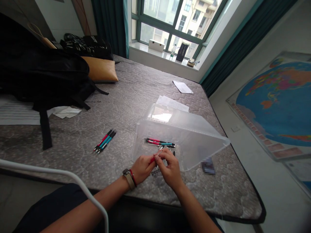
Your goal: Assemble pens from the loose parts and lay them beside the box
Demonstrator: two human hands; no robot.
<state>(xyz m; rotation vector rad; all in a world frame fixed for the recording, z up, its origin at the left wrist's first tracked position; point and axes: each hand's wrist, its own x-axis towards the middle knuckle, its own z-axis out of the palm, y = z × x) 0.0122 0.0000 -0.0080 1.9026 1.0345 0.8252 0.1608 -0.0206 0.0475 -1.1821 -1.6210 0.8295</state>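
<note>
While I watch the head view, both hands meet low in the middle of the frame, at the near edge of the bare mattress (136, 97).

Left hand: my left hand (143, 167), with a watch and red band at the wrist, is pressed shut on one end of a red pen (153, 158); I judge it steadies the pen for the other hand.
Right hand: the right hand (170, 170) has its fingertips (162, 154) pinched on the pen's other end, just where it meets the left thumb. Whether it twists or pulls I cannot tell.
Pen held: lower centre of frame, between the two hands, just above the near rim of the clear plastic bin; mostly hidden by fingers.
Bin: the clear plastic bin (194, 136) lies tilted on its side, centre right, its open mouth toward the hands, probably so pens slide out within easy reach.
Pens in bin: a few loose pens (160, 142), red and teal, lie against its lower wall, just beyond the hands.
Pens set apart: a small bunch of pens (105, 140), side by side, lies left of centre, well apart from the bin; it looks like a sorted pile.
Surroundings: black backpack (43, 77) upper left, papers (182, 86) toward the window, wall map (279, 103) at right.
</note>
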